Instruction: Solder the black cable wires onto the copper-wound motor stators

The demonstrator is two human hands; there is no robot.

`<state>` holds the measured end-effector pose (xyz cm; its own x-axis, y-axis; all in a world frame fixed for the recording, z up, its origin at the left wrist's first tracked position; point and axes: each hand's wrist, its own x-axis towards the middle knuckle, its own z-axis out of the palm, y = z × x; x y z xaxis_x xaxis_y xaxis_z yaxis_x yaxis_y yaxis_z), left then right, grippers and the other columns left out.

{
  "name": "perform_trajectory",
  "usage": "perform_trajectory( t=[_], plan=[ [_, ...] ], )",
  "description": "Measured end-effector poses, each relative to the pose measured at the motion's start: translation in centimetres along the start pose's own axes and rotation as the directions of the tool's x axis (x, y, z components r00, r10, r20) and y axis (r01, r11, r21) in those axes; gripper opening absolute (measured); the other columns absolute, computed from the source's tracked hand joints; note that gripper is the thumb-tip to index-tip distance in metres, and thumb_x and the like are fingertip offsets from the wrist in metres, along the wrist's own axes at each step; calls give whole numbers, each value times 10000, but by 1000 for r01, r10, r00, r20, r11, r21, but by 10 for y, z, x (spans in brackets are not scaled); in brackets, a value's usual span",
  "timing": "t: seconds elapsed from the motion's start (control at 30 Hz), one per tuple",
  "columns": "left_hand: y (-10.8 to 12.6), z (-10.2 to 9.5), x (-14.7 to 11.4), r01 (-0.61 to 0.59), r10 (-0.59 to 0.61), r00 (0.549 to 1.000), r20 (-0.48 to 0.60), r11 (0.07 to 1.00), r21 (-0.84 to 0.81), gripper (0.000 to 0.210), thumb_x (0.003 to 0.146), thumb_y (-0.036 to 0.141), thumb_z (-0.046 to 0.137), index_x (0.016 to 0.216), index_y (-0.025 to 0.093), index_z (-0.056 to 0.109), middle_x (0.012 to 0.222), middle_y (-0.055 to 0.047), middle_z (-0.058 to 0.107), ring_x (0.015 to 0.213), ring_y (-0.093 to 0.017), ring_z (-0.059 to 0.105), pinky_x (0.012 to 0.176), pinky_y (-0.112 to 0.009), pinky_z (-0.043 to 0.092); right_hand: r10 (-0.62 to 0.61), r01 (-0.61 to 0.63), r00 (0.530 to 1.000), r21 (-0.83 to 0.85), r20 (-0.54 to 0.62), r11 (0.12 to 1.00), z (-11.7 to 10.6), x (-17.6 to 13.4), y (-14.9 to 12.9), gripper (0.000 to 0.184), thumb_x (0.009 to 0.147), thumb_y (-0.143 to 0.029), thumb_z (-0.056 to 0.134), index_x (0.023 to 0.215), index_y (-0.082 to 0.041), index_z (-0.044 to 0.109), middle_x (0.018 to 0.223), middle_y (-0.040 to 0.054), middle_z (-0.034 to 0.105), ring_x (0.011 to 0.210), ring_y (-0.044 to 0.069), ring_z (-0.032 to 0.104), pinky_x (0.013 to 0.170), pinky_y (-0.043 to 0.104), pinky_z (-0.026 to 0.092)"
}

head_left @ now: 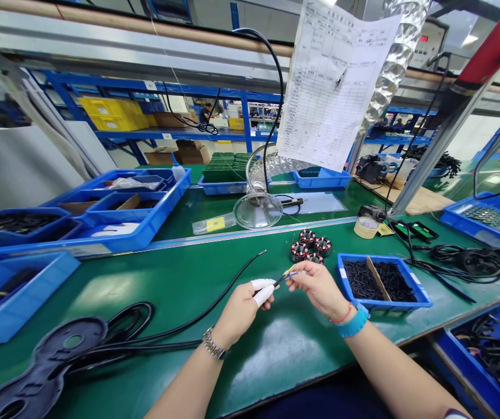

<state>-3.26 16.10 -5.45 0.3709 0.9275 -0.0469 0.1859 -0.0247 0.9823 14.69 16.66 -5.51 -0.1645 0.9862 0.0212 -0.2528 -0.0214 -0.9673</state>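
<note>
My left hand (245, 305), with white finger covers on thumb and forefinger, pinches a black cable (171, 344) close to its end. Thin wires, one yellow and one blue, fan out of that end, and my right hand (313, 285) has its fingertips closed on them. The cable runs back left to a dark grey moulded housing (70, 349) with round holes. A second black cable (227, 288) from the same place lies on the green bench, its stripped tip pointing up right. Several copper-wound motor stators (298, 251) sit just beyond my right hand.
Right of my right hand stands a blue bin (383, 305) of small black pieces, split by a cardboard divider. A clear fume hood (258, 210) and a hanging paper sheet (334, 87) are ahead. Blue trays (145, 227) fill the left; coiled black cables (463, 259) lie right.
</note>
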Motion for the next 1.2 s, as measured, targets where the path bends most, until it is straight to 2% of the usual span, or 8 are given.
perform_trajectory(
  t=[0.17,0.3,0.37,0.47,0.6,0.7,0.93,1.2],
  plan=[
    [4,1,-2,-3,2,1000,13,998,60,252,782,339,496,796,131,639,656,-20,580,597,-129,503,599,-238,411,-8,12,999,-113,32,994,12,-2,10,124,671,-258,648,718,-145,631,657,-13,599,538,74,521,545,224,439],
    [-1,1,0,17,-8,999,-43,980,198,316,768,375,503,935,143,639,739,-47,628,667,-173,557,643,-279,449,-82,85,996,-336,24,938,-10,-19,-12,212,679,-258,646,878,-185,647,813,20,636,681,123,557,609,255,462],
    [-8,-1,5,12,33,991,-130,943,332,350,774,392,490,988,150,627,868,-74,641,791,-209,579,734,-316,457,-205,183,978,-632,40,753,-39,-38,-31,267,718,-268,615,979,-212,623,904,39,641,781,159,571,713,307,473],
    [-23,-4,13,17,129,966,-225,833,552,459,790,359,465,1197,150,498,1071,-103,584,974,-250,543,873,-382,418,-313,162,948,-930,54,331,-98,-76,-55,199,778,-244,538,959,-221,615,965,62,626,888,193,566,828,363,449],
    [-44,-3,21,-32,181,975,-127,683,730,576,786,313,458,1320,133,338,1248,-129,463,1141,-272,441,971,-414,361,-247,9,969,-999,20,-45,-169,-119,-63,239,780,-197,507,1010,-197,574,1012,89,593,948,212,541,837,369,451],
    [-53,2,23,-63,153,987,-41,618,784,560,789,306,446,1311,126,353,1291,-130,422,1189,-271,397,1006,-410,334,-182,-38,983,-975,3,-218,-193,-134,-54,220,772,-169,506,976,-179,588,926,90,596,893,216,538,778,351,463],
    [-63,9,26,-66,101,995,11,565,822,541,803,335,417,1292,108,388,1304,-149,411,1205,-275,383,1013,-421,325,-166,-33,985,-905,41,-424,-204,-132,-40,191,819,-153,439,709,-194,590,734,61,567,744,190,514,604,276,418],
    [-62,10,27,-77,133,991,3,555,829,490,797,298,430,1253,118,443,1269,-138,456,1180,-274,406,999,-433,341,-157,94,970,-881,186,-463,-215,-120,-79,242,855,-191,388,781,-195,618,680,62,551,691,172,520,595,263,393]
  ],
)
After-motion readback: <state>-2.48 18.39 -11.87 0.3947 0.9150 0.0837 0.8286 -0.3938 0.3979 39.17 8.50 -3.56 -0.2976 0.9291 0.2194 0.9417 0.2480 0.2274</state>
